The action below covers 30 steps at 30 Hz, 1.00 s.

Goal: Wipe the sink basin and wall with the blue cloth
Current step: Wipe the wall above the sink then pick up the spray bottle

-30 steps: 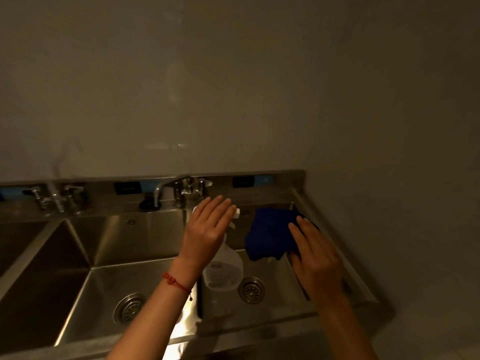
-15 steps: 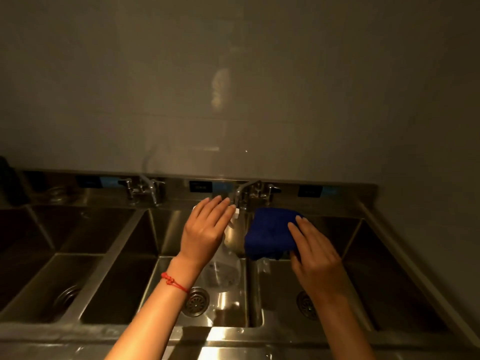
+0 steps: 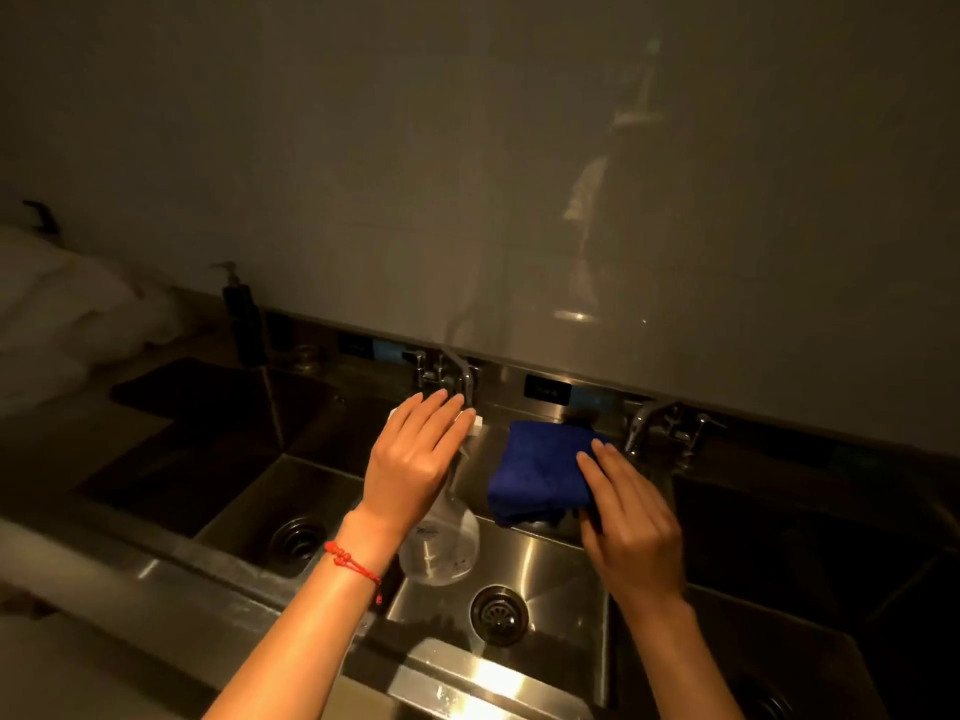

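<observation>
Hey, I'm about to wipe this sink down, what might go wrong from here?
The left hand holds the spray bottle over the middle basin; it might slip and drop. The right hand grips only one edge of the blue cloth, so it may bunch or snag on the faucet. Dim light could hide missed spots.

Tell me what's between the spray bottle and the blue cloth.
Nothing: in the head view only bare steel of the sink basin shows between the spray bottle and the blue cloth.
</observation>
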Motion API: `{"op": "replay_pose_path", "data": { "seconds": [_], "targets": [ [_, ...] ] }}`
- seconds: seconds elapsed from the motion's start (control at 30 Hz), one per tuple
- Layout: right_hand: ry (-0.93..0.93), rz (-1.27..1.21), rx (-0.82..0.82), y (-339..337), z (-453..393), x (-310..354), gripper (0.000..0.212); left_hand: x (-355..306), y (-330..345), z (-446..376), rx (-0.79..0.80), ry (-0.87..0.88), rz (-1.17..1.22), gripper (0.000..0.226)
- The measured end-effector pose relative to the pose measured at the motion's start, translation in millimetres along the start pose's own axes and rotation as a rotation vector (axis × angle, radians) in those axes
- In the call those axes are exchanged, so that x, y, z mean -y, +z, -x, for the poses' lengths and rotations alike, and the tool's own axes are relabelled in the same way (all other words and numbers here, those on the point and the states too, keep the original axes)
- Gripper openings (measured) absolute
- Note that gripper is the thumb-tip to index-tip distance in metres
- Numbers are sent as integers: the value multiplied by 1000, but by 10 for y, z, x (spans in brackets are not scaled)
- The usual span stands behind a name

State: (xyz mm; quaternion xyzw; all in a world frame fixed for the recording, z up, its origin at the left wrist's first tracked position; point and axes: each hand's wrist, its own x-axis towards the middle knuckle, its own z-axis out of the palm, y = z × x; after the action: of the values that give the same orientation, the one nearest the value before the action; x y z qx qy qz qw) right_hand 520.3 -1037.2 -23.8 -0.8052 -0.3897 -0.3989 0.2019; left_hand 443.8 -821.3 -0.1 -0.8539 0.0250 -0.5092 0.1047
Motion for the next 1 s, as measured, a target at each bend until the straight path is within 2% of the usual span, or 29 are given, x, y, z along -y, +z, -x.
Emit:
{"op": "replay_pose_path", "data": {
  "seconds": [0.13,0.57,0.8,1.0],
  "targets": [
    [-74,-80,-28,200,-200,140,61,200,-156,79,57,-99,-79,41],
    [-277,-356,-40,766,-640,772,61,741,-650,501,122,-259,-327,41],
    [-385,-457,-73,1090,-810,1401,53,1189,-971,840,117,-317,-442,41],
    [-390,-477,-103,1402,-966,2124,52,1803,-1230,1195,125,-347,-454,47]
  ]
}}
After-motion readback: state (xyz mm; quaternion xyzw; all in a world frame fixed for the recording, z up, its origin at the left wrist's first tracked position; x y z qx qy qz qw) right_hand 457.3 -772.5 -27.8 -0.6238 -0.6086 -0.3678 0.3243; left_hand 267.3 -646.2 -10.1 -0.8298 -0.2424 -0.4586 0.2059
